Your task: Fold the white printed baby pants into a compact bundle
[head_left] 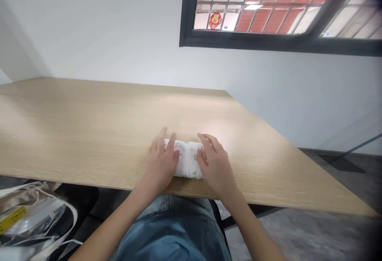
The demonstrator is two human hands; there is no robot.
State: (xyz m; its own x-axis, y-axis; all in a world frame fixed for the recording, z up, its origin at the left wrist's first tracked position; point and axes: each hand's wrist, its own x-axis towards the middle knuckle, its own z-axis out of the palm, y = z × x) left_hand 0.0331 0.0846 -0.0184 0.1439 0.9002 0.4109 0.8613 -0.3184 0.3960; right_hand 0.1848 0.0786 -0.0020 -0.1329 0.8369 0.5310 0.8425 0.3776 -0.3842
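A small white folded cloth (187, 159) with a sparse coloured print lies flat on the wooden table (104, 133), close to the front edge. A crease runs down its middle. My left hand (162, 155) rests over its left end with fingers spread. At the right end, my right hand (213, 159) covers the edge, fingers apart and slightly curled. Both hands touch or hover just above the cloth; which of these I cannot tell. The ends of the cloth are hidden under the hands.
A bag with white straps (70, 209) and a yellow label sits below the table at the left. The table meets a white wall (104, 26) at the back. A dark-framed barred window (238, 40) is at upper right. The table's right edge slants toward me.
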